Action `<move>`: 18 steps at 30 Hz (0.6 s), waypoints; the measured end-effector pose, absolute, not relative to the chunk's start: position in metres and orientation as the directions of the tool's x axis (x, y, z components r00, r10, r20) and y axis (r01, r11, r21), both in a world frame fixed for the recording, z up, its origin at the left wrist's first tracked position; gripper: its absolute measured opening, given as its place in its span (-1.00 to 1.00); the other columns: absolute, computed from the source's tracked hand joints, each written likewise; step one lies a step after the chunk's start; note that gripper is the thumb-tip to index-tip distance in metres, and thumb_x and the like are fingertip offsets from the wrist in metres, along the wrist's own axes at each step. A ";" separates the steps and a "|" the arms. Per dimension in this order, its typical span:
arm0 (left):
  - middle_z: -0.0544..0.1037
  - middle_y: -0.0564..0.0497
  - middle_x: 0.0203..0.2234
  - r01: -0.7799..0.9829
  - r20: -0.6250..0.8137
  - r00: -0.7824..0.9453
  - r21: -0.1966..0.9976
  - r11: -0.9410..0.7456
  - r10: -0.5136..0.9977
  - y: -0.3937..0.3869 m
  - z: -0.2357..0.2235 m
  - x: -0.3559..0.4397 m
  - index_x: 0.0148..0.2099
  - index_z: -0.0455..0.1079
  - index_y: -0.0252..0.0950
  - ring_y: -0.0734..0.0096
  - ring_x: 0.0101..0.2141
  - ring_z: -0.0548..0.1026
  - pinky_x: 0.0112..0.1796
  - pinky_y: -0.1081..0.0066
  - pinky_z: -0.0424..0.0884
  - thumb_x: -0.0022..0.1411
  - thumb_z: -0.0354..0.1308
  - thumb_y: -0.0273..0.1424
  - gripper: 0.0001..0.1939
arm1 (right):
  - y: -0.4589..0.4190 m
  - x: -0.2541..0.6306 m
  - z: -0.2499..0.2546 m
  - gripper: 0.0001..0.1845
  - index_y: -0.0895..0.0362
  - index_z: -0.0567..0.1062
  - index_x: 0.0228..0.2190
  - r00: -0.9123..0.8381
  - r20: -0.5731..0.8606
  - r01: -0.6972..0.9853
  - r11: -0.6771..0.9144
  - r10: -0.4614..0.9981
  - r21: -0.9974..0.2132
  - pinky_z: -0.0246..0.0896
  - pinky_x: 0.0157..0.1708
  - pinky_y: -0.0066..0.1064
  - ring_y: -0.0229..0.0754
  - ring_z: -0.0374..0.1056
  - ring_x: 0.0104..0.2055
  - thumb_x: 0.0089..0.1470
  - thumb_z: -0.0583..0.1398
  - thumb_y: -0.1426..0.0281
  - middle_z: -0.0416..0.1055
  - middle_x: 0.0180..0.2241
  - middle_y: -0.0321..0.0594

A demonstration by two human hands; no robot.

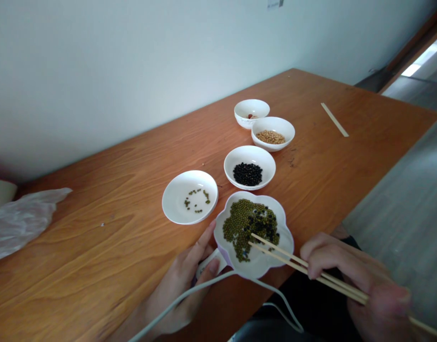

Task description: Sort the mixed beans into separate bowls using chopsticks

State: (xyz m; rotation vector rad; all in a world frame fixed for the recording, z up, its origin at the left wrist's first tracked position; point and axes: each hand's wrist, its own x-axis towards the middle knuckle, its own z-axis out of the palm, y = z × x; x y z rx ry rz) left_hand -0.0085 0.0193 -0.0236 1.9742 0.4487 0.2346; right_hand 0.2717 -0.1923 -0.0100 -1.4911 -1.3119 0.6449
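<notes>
My left hand is closed around the short handle of a white flower-shaped dish with a lilac edge, near the table's front edge. In the dish lie green mung beans, with black beans mixed in on the right side. My right hand grips a pair of wooden chopsticks; their tips are slightly apart among the beans. Just behind the dish stand a white bowl with black beans and, to its left, a white bowl with a few scattered mung beans.
Farther back are a bowl of tan beans and a bowl with a few reddish pieces. A wooden strip lies at the right. Crumpled clear plastic is at the left. A pale cord crosses my left forearm.
</notes>
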 end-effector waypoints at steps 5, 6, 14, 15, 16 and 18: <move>0.64 -0.03 -0.17 0.227 -0.056 0.903 0.904 -0.362 0.426 0.018 -0.024 -0.009 0.66 -0.23 -0.10 0.28 -0.20 0.62 -0.07 0.30 0.59 0.65 -0.06 -0.27 -0.30 | -0.186 0.262 -0.010 -0.10 0.02 0.58 -0.33 0.335 0.171 0.313 0.062 0.927 -0.948 0.37 -0.26 -0.25 -0.02 0.46 -0.30 0.27 -0.21 -0.39 0.51 -0.35 -0.12; 0.63 -0.02 -0.20 0.226 -0.054 0.903 0.904 -0.363 0.427 0.018 -0.023 -0.008 0.66 -0.22 -0.10 0.30 -0.23 0.61 -0.09 0.31 0.59 0.65 -0.05 -0.27 -0.30 | -0.185 0.262 -0.011 -0.09 0.02 0.57 -0.34 0.328 0.169 0.293 0.070 0.929 -0.953 0.35 -0.27 -0.25 -0.02 0.45 -0.30 0.25 -0.20 -0.40 0.50 -0.35 -0.13; 0.59 0.03 -0.29 0.207 -0.015 0.903 0.891 -0.404 0.429 0.018 -0.022 -0.008 0.65 -0.20 -0.08 0.36 -0.34 0.54 -0.16 0.34 0.59 0.64 -0.03 -0.28 -0.30 | -0.180 0.259 -0.019 -0.14 -0.01 0.57 -0.30 0.344 0.141 0.221 0.066 0.928 -0.973 0.28 -0.25 -0.16 0.03 0.43 -0.28 0.34 -0.24 -0.32 0.51 -0.32 -0.08; 0.58 0.05 -0.31 0.207 -0.014 0.903 0.890 -0.405 0.429 0.018 -0.022 -0.007 0.65 -0.21 -0.07 0.37 -0.36 0.53 -0.18 0.35 0.59 0.64 -0.03 -0.28 -0.30 | -0.180 0.259 -0.019 -0.13 0.00 0.57 -0.31 0.344 0.146 0.219 0.071 0.927 -0.973 0.28 -0.26 -0.16 0.04 0.42 -0.29 0.33 -0.24 -0.32 0.51 -0.32 -0.07; 0.56 0.06 -0.33 0.202 -0.010 0.904 0.891 -0.407 0.427 0.018 -0.022 -0.007 0.65 -0.21 -0.06 0.39 -0.39 0.51 -0.20 0.36 0.58 0.65 -0.03 -0.27 -0.31 | -0.179 0.259 -0.019 -0.13 0.00 0.57 -0.32 0.351 0.145 0.218 0.070 0.925 -0.973 0.27 -0.27 -0.15 0.04 0.42 -0.29 0.34 -0.24 -0.32 0.50 -0.34 -0.06; 0.54 0.07 -0.36 0.188 0.003 0.906 0.893 -0.408 0.424 0.018 -0.023 -0.007 0.65 -0.21 -0.07 0.40 -0.42 0.49 -0.24 0.37 0.58 0.65 -0.04 -0.27 -0.31 | -0.177 0.259 -0.019 -0.12 0.02 0.58 -0.35 0.366 0.138 0.215 0.060 0.920 -0.975 0.28 -0.28 -0.14 0.03 0.43 -0.31 0.34 -0.24 -0.31 0.50 -0.36 -0.05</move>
